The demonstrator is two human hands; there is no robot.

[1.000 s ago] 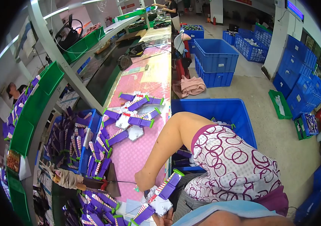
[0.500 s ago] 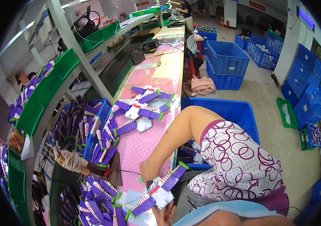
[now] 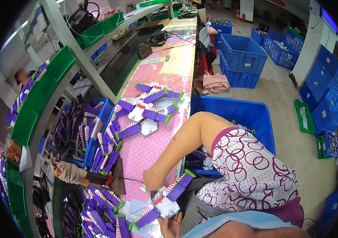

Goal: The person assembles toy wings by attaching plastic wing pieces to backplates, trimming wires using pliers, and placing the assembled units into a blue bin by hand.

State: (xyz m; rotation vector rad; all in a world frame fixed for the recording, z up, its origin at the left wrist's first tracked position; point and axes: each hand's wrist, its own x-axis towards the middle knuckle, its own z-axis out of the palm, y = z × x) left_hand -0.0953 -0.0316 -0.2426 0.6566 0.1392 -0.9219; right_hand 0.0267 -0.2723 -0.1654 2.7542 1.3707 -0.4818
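Observation:
My left hand [image 3: 170, 226], at the bottom, grips the lower edge of a purple toy wing set [image 3: 167, 207] with a white middle plate, striped edges and green tips. My right hand [image 3: 153, 180] is closed over the same wing set's upper side, around a corded hand tool whose body is mostly hidden. Its dark cord [image 3: 127, 178] runs left, and a small pale green piece [image 3: 143, 188] shows at the fist. Just left of my hands lies a pile of purple wings [image 3: 99, 212]. Clear plastic sheets [image 3: 134, 208] lie under the wing set.
Several assembled wing sets [image 3: 147, 109] lie further up the pink table [image 3: 137, 154]. A cloth-wrapped object [image 3: 70, 172] juts in at the left. Beside it stands a blue bin of wings [image 3: 107, 113]. Another blue bin [image 3: 252, 111] stands beside my right arm. Green shelf trays [image 3: 44, 91] line the left.
The view has shifted slightly, so the table and bins sit a little differently in frame. My hands stay at the same wing set, with the right fist still over its upper side.

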